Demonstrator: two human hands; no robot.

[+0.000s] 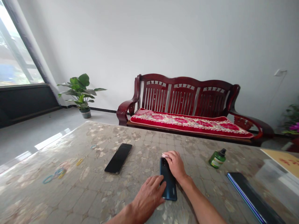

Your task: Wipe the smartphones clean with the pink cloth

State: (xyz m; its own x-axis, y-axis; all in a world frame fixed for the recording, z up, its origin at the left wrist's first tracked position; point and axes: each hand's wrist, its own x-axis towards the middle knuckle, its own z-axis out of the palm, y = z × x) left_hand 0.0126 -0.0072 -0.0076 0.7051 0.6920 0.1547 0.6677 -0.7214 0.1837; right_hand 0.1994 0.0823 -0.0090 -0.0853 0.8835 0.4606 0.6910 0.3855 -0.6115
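Observation:
A dark blue phone (169, 186) lies on the patterned tablecloth (93, 199), its back and camera bump facing up. My left hand (148, 193) grips its lower left side, fingers and thumb over the edge. At the phone's upper end, my right hand (176, 165) is closed, with a small white cloth or tissue (164, 155) pinched at the fingertips near the cameras. A second phone (118, 158), black screen up, rests to the left. On the right stands a small green bottle (217, 158) with a black cap.
Coloured rubber bands (56, 174) lie at the table's left. A dark flat case (252, 196) with blue-purple edges and a yellow sheet (282, 160) are at the right. Beyond the table stand a wooden bench (184, 96) with a red cover and a potted plant (83, 93).

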